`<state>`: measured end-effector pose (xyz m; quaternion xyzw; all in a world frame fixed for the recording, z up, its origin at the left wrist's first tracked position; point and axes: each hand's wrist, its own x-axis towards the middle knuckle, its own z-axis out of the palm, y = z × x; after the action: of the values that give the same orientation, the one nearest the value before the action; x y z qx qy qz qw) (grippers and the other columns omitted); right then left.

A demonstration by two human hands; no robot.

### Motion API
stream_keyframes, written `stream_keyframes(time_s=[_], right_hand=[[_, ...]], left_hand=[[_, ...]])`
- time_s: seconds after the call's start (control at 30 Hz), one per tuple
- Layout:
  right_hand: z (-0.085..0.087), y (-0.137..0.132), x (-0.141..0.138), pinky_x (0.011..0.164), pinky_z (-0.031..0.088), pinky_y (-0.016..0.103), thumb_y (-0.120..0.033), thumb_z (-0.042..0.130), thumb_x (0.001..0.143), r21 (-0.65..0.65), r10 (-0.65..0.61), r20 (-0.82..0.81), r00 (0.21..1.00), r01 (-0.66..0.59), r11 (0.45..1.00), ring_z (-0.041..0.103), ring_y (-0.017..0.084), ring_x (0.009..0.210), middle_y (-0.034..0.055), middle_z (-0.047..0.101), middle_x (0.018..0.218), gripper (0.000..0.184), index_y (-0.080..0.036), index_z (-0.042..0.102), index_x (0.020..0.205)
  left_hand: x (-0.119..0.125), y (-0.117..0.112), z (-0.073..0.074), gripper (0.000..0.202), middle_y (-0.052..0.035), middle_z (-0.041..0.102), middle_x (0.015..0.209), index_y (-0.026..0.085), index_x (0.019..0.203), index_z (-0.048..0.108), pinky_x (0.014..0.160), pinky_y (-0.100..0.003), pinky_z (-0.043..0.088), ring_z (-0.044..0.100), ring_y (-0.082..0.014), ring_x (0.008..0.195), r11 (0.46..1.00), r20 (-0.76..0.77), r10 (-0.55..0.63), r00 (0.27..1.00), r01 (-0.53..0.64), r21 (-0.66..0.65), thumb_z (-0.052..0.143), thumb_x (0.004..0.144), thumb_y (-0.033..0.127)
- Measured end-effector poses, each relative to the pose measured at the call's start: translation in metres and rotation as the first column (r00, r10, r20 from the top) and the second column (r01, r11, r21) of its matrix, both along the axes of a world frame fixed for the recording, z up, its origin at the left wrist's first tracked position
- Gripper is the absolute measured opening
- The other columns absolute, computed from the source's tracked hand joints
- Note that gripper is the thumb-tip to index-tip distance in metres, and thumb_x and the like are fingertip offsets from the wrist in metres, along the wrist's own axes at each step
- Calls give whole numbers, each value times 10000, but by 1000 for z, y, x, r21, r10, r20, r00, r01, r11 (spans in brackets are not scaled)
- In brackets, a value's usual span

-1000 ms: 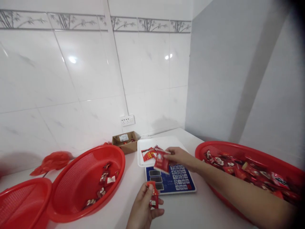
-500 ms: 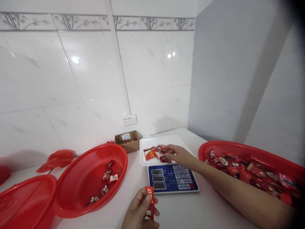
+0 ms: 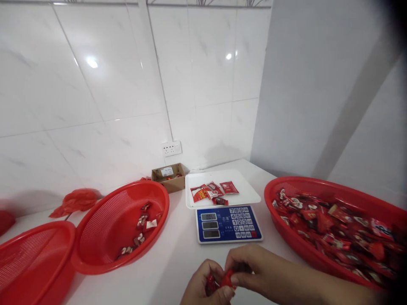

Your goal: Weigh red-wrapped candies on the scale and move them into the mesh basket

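My left hand (image 3: 206, 284) is closed around small red-wrapped candies at the bottom middle. Right beside it, my right hand (image 3: 246, 267) pinches a red candy wrapper (image 3: 228, 278) between thumb and fingers, and the two hands nearly meet over it. How many pieces they hold is partly hidden by the fingers. Beyond the hands stands a digital scale (image 3: 227, 224) with a blue keypad panel. Its white tray (image 3: 248, 194) bears several red candy packets (image 3: 213, 191), plus a separate red packet (image 3: 229, 187) to their right.
A large red basket (image 3: 270, 199) full of wrapped candies stands at the right. On the left, a red colander (image 3: 104, 212) holds several candies, with another red colander (image 3: 38, 258) beside it. A small cardboard box (image 3: 173, 184) and a red plastic bag (image 3: 76, 200) lie near the wall.
My right hand has left the scale tray and come down to my left hand. A red packet now lies apart on the tray's right side. The view has tilted downward.
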<state>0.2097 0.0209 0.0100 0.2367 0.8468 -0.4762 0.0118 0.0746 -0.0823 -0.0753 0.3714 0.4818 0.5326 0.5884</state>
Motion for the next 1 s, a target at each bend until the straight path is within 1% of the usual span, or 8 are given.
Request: stream_keyframes(time_s=[0.13, 0.37, 0.5, 0.63, 0.73, 0.83, 0.93, 1.0], right_hand=[[1, 0, 1, 575, 372, 198, -267, 531, 750, 37, 23, 20, 1000, -23, 999, 533, 114, 665, 3, 651, 731, 149, -204, 660, 789], [-4, 0, 3, 596, 387, 206, -273, 516, 760, 77, 38, 33, 999, -40, 996, 562, 125, 693, 13, 668, 780, 155, -211, 650, 809], [-5, 0, 3, 597, 394, 207, -268, 514, 759, 65, 41, 14, 999, -42, 997, 572, 127, 689, 11, 674, 772, 147, -210, 646, 784], [-8, -2, 0, 599, 408, 205, -248, 516, 744, -46, -24, -23, 999, 23, 999, 573, 125, 673, 11, 659, 738, 116, -196, 618, 727], [-18, -5, -4, 607, 416, 215, -197, 521, 707, -158, -106, -72, 992, 94, 983, 563, 125, 662, 5, 639, 708, 78, -188, 594, 734], [-33, -6, -8, 619, 415, 228, -197, 525, 691, -276, -120, -181, 976, 67, 959, 544, 125, 655, 0, 620, 704, 87, -180, 583, 754], [-47, -7, -7, 649, 407, 240, -330, 549, 706, -317, -152, -320, 935, 46, 947, 519, 122, 676, 16, 623, 839, 191, -188, 593, 826], [-54, -8, -4, 643, 397, 237, -396, 591, 674, -307, -195, -322, 926, 93, 947, 497, 117, 677, 18, 609, 945, 298, -215, 603, 911]], left_hand=[[-2, 0, -3, 502, 18, 506, 641, 177, 747, 434, 474, -197, 302, 433, -47, 491, 1000, 17, -25, 1000, 25, 6, 691, 571, 571], [1, 2, -5, 476, 28, 498, 651, 171, 757, 458, 475, -192, 311, 461, -43, 490, 1000, 46, -26, 999, 25, 16, 691, 589, 551], [1, 4, -5, 501, 11, 548, 730, 179, 911, 515, 511, -202, 354, 582, -92, 572, 999, 107, -36, 994, 32, 36, 717, 590, 507], [0, 6, -13, 628, -39, 605, 879, 252, 1089, 472, 618, -267, 420, 636, -165, 704, 995, 194, -18, 981, -2, 100, 767, 564, 432], [-1, 9, -20, 739, -92, 596, 1027, 297, 1207, 394, 664, -321, 441, 634, -198, 749, 983, 215, -22, 976, -19, 184, 761, 578, 422], [-4, 14, -25, 895, -105, 597, 1051, 302, 1316, 297, 734, -379, 455, 621, -249, 853, 982, 189, -52, 981, 16, 188, 762, 563, 441], [-7, 16, -29, 999, -103, 551, 1181, 281, 1356, 262, 937, -403, 358, 525, -271, 1083, 993, 118, 28, 993, -41, 114, 774, 519, 469], [-7, 17, -30, 943, -110, 496, 1270, 245, 1359, 275, 1017, -366, 270, 412, -260, 1210, 992, 83, 83, 993, -90, 93, 707, 574, 538]])
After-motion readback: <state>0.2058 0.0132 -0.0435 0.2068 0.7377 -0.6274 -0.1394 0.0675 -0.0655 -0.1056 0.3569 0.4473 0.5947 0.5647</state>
